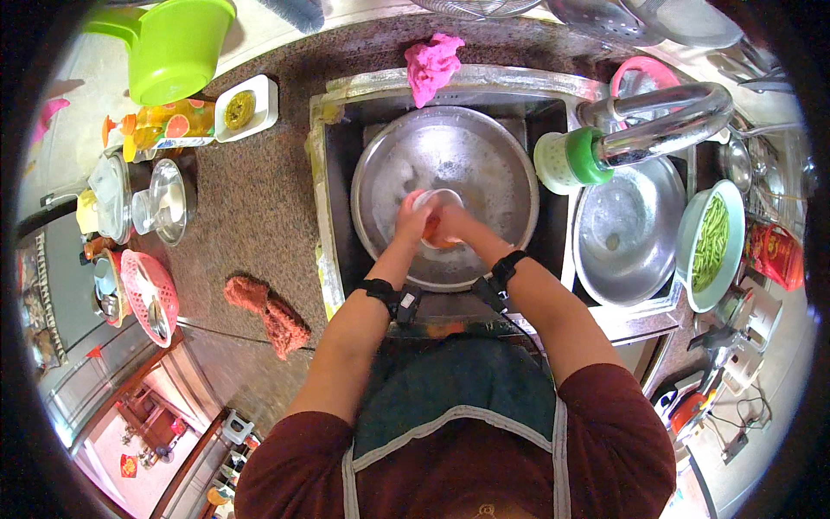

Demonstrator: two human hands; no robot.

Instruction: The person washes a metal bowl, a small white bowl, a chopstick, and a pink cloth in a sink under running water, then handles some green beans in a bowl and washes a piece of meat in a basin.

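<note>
A large round steel basin point(480, 152) sits in the left bowl of the sink point(551, 110). Over its middle, my left hand point(413, 220) grips the left side of a small pale bowl or cup point(439, 196). My right hand point(459, 224) is at that vessel's right side, its fingers blurred and partly inside, touching something orange-red, perhaps a cloth or sponge; its exact kind is unclear. The fingertips of my right hand are hidden. Water and whitish suds show on the basin's floor.
A metal faucet point(674, 123) with a green-and-white head reaches in from the right above a second steel basin point(622, 240). Right of it stands a bowl of green beans point(710, 243). A pink cloth point(433, 65) lies on the back rim, a reddish-brown cloth point(269, 311) on the left counter.
</note>
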